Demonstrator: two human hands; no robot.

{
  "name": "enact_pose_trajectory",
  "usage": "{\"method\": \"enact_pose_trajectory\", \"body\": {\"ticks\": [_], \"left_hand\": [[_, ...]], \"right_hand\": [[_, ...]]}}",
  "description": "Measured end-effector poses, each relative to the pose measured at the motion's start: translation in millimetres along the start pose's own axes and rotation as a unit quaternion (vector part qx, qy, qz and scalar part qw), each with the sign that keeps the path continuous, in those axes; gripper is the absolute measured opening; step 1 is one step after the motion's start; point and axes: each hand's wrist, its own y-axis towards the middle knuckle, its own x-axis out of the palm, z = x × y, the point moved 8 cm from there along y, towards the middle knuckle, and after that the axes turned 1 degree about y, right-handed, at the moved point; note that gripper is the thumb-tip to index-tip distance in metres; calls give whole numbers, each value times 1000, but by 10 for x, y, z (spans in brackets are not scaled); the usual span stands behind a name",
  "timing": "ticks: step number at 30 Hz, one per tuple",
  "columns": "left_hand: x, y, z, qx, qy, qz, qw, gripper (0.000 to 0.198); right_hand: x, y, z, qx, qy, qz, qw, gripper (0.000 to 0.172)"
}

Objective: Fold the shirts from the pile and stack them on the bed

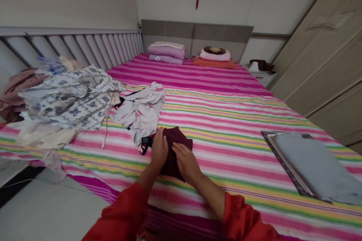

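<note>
A small dark maroon garment [178,140] lies on the striped bedsheet [226,120] near the bed's front edge. My left hand [159,150] grips its left side with the fingers curled over the cloth. Beside it, my right hand [186,162] rests on the garment's lower part, fingers bent and pressing the fabric. Both arms wear red sleeves. A crumpled white garment with red and black marks [141,112] lies just to the left, touching the maroon one.
A heap of unfolded clothes [65,99] covers the bed's left side by a slatted rail. Folded grey cloths [311,162] lie stacked at the right. Folded purple blankets [167,52] and a pink pillow [215,55] sit by the headboard. Wardrobe doors [325,52] stand at right.
</note>
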Motion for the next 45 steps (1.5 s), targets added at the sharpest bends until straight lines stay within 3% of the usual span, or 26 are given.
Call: {"method": "enact_pose_trajectory", "body": {"ticks": [2,5,8,12,16,18,21,26,30,33,35,38,40,43,45], "left_hand": [[84,-215,78,63,71,-32,995,47],[196,-413,27,88,191,-72,975,50],[204,-444,-46,94,283,-82,951,51],[139,-439,-84,88,308,-88,943,51],[2,-506,-120,39,291,-52,954,52],[-5,-571,-94,48,281,-47,957,52],[77,-668,-76,77,268,-79,957,58],[145,-700,-152,94,254,-124,954,69],[139,-667,-204,100,241,-138,955,60],[134,-662,-232,101,233,-138,957,53],[125,-659,-243,100,228,-134,959,52],[116,-647,-245,100,215,-138,962,52],[102,-631,-245,96,205,-140,964,52],[69,-605,-244,87,190,-130,969,52],[56,-597,-244,85,177,-124,973,52]], "right_hand": [[98,132,82,8,-15,-31,999,57],[291,274,291,45,-56,-108,992,51],[380,346,582,107,-91,-158,977,46],[365,370,810,161,-101,-168,967,46],[297,416,638,157,-93,-105,978,46],[318,478,411,95,-75,-82,989,45],[476,556,195,2,-48,-126,991,44],[551,653,506,66,-68,-166,982,42],[469,566,502,124,-95,-105,982,42],[451,280,299,132,-108,-43,984,45],[487,21,209,115,-105,-39,987,46],[441,-335,307,120,-88,-19,989,46],[326,-495,488,161,-51,35,985,47],[176,-646,790,284,97,160,940,59],[258,-684,922,381,269,208,860,68]]}}
